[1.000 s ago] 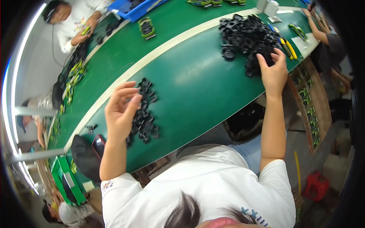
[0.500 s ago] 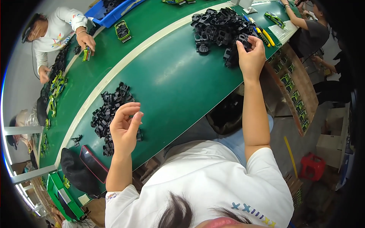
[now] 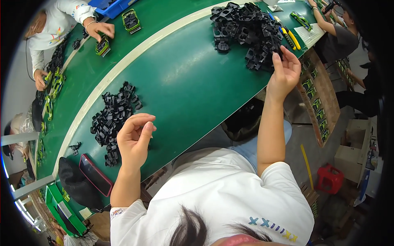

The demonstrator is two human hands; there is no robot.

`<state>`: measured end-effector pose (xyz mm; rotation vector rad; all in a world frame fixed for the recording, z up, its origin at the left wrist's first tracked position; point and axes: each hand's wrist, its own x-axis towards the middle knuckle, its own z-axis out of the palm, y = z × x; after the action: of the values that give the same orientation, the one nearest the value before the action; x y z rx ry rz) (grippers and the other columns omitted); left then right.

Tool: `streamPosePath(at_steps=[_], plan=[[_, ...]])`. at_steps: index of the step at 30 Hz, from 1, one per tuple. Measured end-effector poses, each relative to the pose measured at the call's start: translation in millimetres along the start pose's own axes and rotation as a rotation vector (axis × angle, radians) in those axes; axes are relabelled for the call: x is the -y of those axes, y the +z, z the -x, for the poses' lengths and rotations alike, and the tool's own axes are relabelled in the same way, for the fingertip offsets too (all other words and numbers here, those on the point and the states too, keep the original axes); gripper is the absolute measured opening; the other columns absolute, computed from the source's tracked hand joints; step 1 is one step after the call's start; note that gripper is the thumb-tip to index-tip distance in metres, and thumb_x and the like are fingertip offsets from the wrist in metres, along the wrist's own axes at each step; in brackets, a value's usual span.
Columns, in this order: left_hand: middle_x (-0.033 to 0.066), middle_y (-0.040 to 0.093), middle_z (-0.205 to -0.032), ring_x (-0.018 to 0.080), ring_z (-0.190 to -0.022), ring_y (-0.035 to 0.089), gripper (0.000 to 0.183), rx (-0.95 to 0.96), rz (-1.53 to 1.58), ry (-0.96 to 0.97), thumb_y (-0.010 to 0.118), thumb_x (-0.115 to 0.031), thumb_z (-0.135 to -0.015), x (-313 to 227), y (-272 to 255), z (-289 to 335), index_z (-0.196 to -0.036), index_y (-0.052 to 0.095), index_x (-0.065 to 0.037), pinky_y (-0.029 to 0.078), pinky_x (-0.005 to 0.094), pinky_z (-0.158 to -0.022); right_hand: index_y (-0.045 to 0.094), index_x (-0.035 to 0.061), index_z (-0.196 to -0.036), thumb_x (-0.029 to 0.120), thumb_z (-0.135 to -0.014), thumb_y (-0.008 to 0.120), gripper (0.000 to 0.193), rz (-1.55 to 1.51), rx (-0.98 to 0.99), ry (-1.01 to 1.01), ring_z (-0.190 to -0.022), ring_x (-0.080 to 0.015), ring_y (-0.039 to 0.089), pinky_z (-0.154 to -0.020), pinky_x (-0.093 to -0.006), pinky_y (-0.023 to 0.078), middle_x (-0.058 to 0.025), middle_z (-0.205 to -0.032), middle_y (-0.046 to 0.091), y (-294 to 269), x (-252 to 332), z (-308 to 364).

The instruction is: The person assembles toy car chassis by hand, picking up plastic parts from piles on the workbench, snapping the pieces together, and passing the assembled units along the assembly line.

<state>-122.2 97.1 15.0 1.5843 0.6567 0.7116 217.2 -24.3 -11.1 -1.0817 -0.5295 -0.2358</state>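
My right hand (image 3: 285,75) is at the near right edge of a big heap of black plastic parts (image 3: 246,30). Its thumb and fingers are apart, with no part visible between them; whether the fingertips touch the heap I cannot tell. My left hand (image 3: 134,139) hovers by the near side of a smaller heap of little black plastic pieces (image 3: 113,112). Its fingers curl loosely, the thumb stands off them, and nothing shows in the grip. A few loose black pieces (image 3: 75,148) lie left of this heap.
A yellow-handled tool (image 3: 294,39) lies beside the big heap. At lower left are a red-edged phone (image 3: 95,175), a black mesh bag (image 3: 76,184) and a green bin (image 3: 57,201). Across the table a co-worker's hand (image 3: 99,29) holds a green toy car (image 3: 102,46) near a blue crate (image 3: 113,10).
My right hand has moved rightward and slightly nearer, out from over the big heap to its edge. My left hand stays nearly still. The co-worker's hand with the car has shifted right.
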Motion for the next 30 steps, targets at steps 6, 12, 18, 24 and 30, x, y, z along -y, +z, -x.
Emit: streamPosePath(at_steps=[6,12,18,24,30], plan=[[0.0165,0.059,-0.103,0.0169,-0.071,0.062,0.031,0.097,0.246,-0.094,0.048,-0.014,-0.092,-0.5,2.5,-3.7,-0.119,0.047,0.002,0.049,0.0228,-0.056,0.045,-0.0025,-0.11,-0.011,-0.07,0.061,0.044,-0.263,0.649,0.183,-0.103,-0.0241,0.054,-0.094,-0.0347,0.04,-0.0188,-0.112,0.053,28.5,41.2,61.0],[0.0101,0.057,-0.091,0.0158,-0.061,0.061,0.038,0.185,0.42,-0.307,0.049,-0.018,-0.092,-8.7,-2.0,-2.7,-0.126,0.042,-0.002,0.048,0.0224,-0.048,0.046,-0.0011,-0.113,-0.01,-0.067,0.061,0.049,-0.396,1.231,0.413,-0.103,-0.0225,0.054,-0.09,-0.0329,0.042,-0.0142,-0.11,0.053,59.3,58.2,115.5],[0.0123,0.061,-0.085,0.0168,-0.063,0.06,0.026,-0.476,0.361,0.059,0.047,-0.016,-0.093,-14.1,-50.5,-22.0,-0.112,0.051,0.002,0.048,0.0215,-0.052,0.053,0.003,-0.112,-0.006,-0.069,0.059,0.044,0.001,1.258,0.0,-0.115,-0.0276,0.048,-0.093,-0.0378,0.04,-0.0119,-0.12,0.053,124.3,36.7,107.1],[0.0126,0.06,-0.085,0.018,-0.066,0.061,0.03,-0.505,0.404,0.104,0.047,-0.017,-0.093,-11.8,-52.4,-20.5,-0.116,0.046,0.002,0.049,0.0242,-0.055,0.064,0.0063,-0.093,-0.001,-0.07,0.057,0.025,0.355,1.393,-0.614,-0.104,-0.0249,0.053,-0.086,-0.0344,0.043,-0.0064,-0.107,0.059,161.8,15.3,141.7],[0.0138,0.06,-0.092,0.0201,-0.072,0.064,0.031,-0.516,0.403,-0.038,0.051,-0.014,-0.091,-7.1,-43.2,-17.3,-0.117,0.045,0.002,0.053,0.0246,-0.062,0.065,0.0067,-0.086,0.004,-0.07,0.066,0.016,0.405,1.416,-0.491,-0.076,-0.0201,0.058,-0.066,-0.0299,0.047,-0.0059,-0.083,0.06,143.8,19.8,136.1]])
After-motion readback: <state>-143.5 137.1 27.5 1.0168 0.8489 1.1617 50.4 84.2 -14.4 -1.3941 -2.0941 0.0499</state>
